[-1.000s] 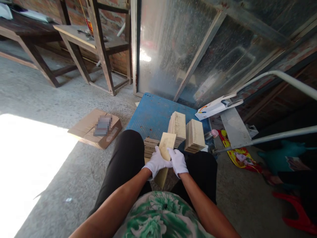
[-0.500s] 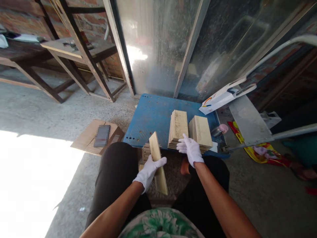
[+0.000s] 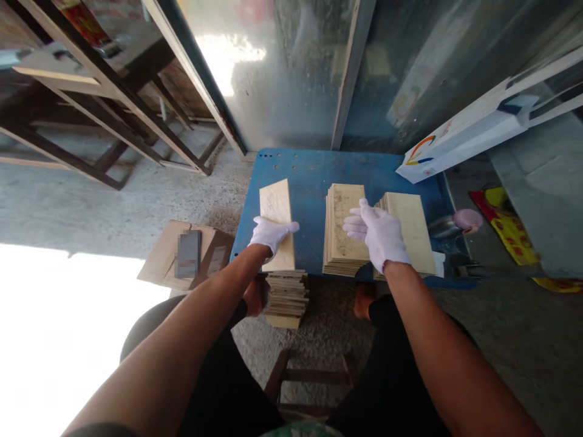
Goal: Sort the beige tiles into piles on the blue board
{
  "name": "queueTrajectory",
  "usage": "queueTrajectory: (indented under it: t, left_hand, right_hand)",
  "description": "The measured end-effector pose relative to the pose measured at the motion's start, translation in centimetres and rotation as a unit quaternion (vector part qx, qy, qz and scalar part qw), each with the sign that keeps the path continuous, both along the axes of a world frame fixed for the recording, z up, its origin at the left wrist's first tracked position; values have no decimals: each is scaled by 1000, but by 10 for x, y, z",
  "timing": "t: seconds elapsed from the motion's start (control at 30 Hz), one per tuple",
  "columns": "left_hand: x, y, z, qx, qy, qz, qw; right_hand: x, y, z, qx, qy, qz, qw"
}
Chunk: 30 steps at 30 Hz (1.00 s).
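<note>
Both my hands wear white gloves. My left hand grips a single pale wooden slat that lies flat on the left part of the blue board. My right hand rests with spread fingers across two stacks of slats, the middle stack and the right stack. A third stack of slats sits lower on the ground, just below the board's near edge.
A flattened cardboard box lies on the concrete floor at the left. A white paper bag leans at the board's right corner, a pink-handled tool beside it. Wooden table frames stand at back left, metal sheets behind the board.
My left hand carried the slat from my lap forward and laid it flat on the blue board. My right hand moved onto the two stacks. The view tilted forward.
</note>
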<state>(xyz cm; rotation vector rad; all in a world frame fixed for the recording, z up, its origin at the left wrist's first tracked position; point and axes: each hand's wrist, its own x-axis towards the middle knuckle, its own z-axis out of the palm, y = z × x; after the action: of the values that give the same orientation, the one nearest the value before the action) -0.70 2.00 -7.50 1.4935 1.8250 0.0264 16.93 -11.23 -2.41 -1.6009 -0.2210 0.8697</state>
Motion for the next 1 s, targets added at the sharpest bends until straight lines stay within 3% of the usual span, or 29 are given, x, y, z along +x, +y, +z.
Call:
queueTrajectory:
  t: [0.17, 0.33, 0.43, 0.7, 1.0]
  left_hand:
    - [42, 26, -41, -8, 31, 7, 999]
    - [60, 17, -89, 0, 46, 15, 999]
    - [64, 9, -108, -6, 72, 21, 997]
    - [73, 9, -128, 15, 128, -7, 992]
    - [84, 0, -143, 22, 142, 19, 989]
  right_hand:
    - [2, 6, -6, -19, -22, 28, 999]
    - [3, 10, -8, -43, -31, 47, 997]
    - [2, 14, -9, -55, -27, 49, 997]
    - [3, 17, -13, -67, -40, 80, 994]
    - [7, 15, -14, -82, -66, 88, 991]
